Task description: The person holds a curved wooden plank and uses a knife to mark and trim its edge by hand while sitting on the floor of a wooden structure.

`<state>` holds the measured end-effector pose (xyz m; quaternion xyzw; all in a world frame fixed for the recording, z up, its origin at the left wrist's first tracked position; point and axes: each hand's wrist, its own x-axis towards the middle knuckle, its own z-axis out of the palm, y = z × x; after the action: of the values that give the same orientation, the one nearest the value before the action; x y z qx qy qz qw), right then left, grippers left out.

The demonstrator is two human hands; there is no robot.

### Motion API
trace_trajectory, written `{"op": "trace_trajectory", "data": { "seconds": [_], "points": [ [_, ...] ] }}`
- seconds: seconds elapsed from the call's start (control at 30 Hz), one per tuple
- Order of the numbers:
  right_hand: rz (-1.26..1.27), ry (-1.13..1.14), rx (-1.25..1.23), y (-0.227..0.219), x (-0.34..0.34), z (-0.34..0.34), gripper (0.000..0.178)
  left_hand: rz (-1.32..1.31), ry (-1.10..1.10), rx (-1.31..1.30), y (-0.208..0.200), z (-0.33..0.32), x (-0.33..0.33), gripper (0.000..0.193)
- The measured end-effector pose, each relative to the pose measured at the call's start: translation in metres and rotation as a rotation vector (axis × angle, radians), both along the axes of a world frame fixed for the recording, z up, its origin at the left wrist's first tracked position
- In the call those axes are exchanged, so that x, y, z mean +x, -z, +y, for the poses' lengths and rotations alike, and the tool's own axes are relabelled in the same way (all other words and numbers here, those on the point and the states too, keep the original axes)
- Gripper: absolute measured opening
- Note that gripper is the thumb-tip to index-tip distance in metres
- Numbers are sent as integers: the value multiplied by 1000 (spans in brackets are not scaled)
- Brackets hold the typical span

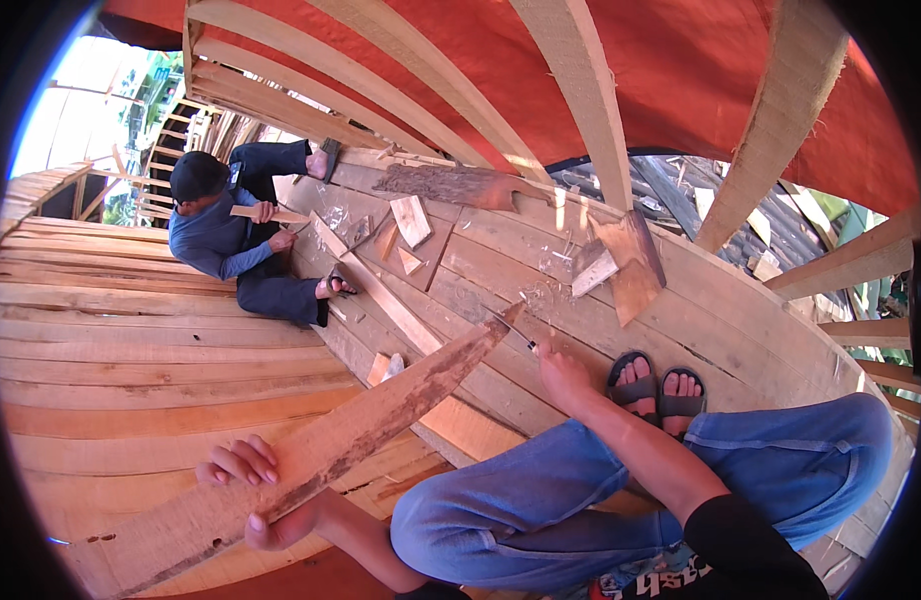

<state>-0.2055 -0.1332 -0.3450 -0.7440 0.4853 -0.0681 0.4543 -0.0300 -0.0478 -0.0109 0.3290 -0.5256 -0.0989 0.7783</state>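
A long plank (381,405) with rough, bark-like dark patches along one edge slants from the lower left up to the middle. My left hand (243,465) is closed around its near part, fingers over the far edge and thumb at the near edge. My right hand (563,378) is closed on a thin-bladed tool (521,335), like a knife. Its blade lies at the plank's far tip, where small shavings (541,295) are scattered. Most of the tool's handle is hidden in my fist.
Another person (216,215) sits at the far left, holding a strip of wood. Offcuts (413,220), a bark-covered slab (451,185) and a broad wood piece (633,265) lie on the plank floor (701,320). Curved upright ribs (591,90) stand before a red tarp (681,60).
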Motion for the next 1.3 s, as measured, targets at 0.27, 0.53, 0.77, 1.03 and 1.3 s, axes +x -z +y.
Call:
{"op": "trace_trajectory", "data": {
  "seconds": [0.27, 0.53, 0.77, 1.03, 1.3],
  "points": [
    [-28, -2, -43, 8, 1, 0, 15, -4, -12, -12, 1, -5, -2, 49],
    [-5, -41, -144, -22, 11, 2, 12, -3, 4, -22, 0, -2, -1, 48],
    [12, -63, -104, -36, 6, 1, 12, -18, -20, -9, 1, 2, 3, 48],
    [-53, -47, -75, -17, 3, -4, 16, -25, -20, -1, -1, 2, 3, 48],
    [17, 4, 39, 3, -3, -8, 16, -9, -29, -19, 0, -2, -3, 48]
  ]
}}
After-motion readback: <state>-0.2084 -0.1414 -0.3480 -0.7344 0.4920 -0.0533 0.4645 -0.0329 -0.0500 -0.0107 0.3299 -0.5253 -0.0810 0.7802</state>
